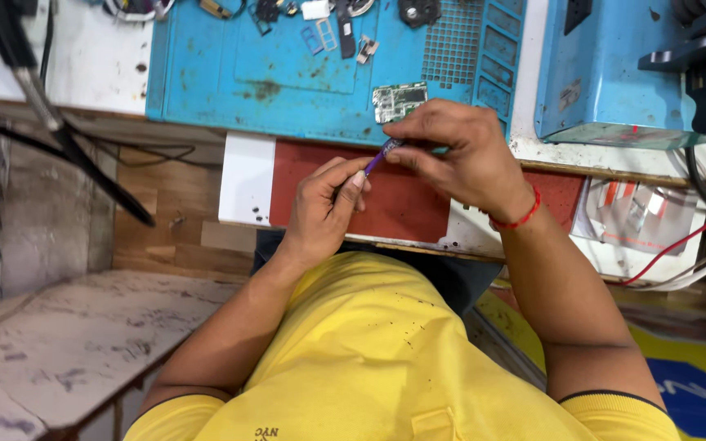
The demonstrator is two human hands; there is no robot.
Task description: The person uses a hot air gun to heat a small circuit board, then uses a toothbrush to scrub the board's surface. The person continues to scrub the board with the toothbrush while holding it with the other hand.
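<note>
Mid-frame, both hands pinch a slim purple metal-tipped tool (382, 154) — left hand (326, 208) closed low, right hand (455, 155) closed on its upper-right tip.

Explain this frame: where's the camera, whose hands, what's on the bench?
One picture, from a camera on the person's head, looking down past a yellow shirt. No robot: two bare hands. The left hand and right hand together hold a thin purple tool over a red panel at the bench edge. Beyond lies a blue work mat with a small green circuit board and little loose parts. A blue machine stands at the right.
</note>
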